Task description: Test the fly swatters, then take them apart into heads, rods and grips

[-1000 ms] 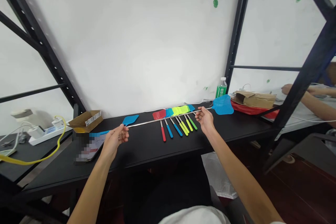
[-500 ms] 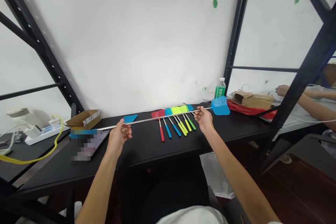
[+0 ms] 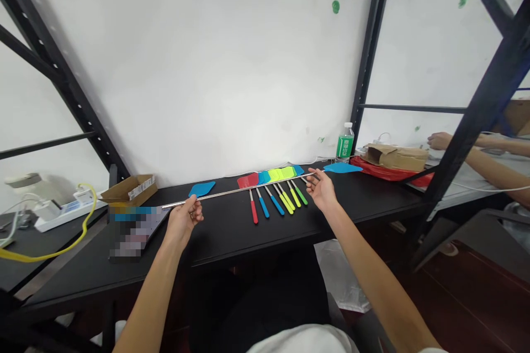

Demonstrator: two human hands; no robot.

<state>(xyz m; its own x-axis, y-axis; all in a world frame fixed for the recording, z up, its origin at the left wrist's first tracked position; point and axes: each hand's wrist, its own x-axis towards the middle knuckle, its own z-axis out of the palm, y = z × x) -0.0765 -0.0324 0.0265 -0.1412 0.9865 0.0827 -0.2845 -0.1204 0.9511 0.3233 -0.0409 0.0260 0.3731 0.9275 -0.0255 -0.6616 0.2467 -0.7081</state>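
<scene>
Left hand [image 3: 185,219] and right hand [image 3: 321,190] both pinch the thin, shiny metal shaft of a blue fly swatter [image 3: 226,193], thumbs against it and the other fingers loosely curled. They hold it crosswise above the black tabletop [image 3: 232,231]. Half a second ago its paddle faced the camera broadly, mesh showing; now it lies nearly edge-on, a slim blue sliver, while the hands have barely shifted. That suggests the shaft has been rolled between the fingers.

From the left, an open cardboard box [image 3: 128,190], stiff and brown, stands behind a blurred phone [image 3: 136,234]; the swatter's blue handle seems to cross that blur. Beyond the left hand lies a flat, pointed blue paddle [image 3: 202,189]; whether it has a shaft, I cannot tell. Next comes a fan of swatters, a red paddle [image 3: 248,180] first, then blue and neon-yellow ones, overlapping, with slim metal stems and smooth rounded grips. Past the right hand, the held swatter's paddle points toward red crinkled plastic [image 3: 381,170], just in front of a clear, green-labelled bottle [image 3: 345,143].
</scene>
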